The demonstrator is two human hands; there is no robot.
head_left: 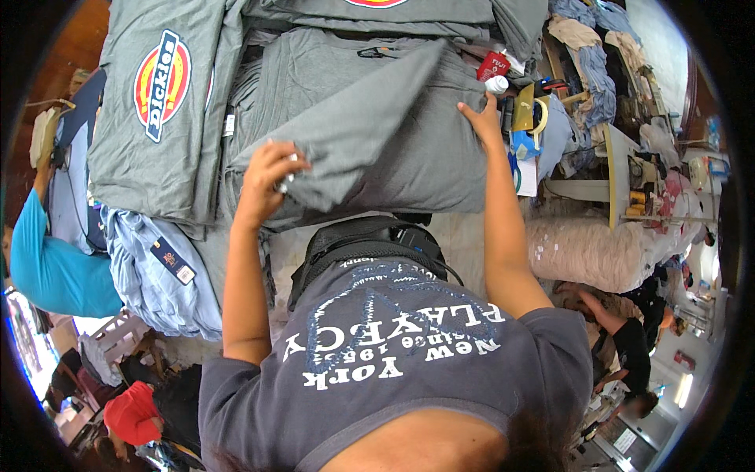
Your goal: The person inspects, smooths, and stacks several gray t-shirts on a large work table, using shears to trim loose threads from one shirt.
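Note:
A grey T-shirt (417, 134) lies on top of a stack of similar grey shirts in front of me. My left hand (267, 175) is closed on its near left part, where a flap of cloth is folded over diagonally. Something small and white shows between those fingers; I cannot make out what it is. At the shirt's right edge, my right hand (482, 123) has its thumb and forefinger apart, the other fingers partly hidden. Just beyond its fingertips are a white cap-like object (496, 84) and a red packet (493, 65).
Grey shirts with a round red-and-yellow print (163, 86) are stacked at the left. Light blue garments (161, 271) with a dark tag hang below them. A yellowish tape roll (540, 116) sits at the right. A teal-sleeved person (59, 263) is at far left.

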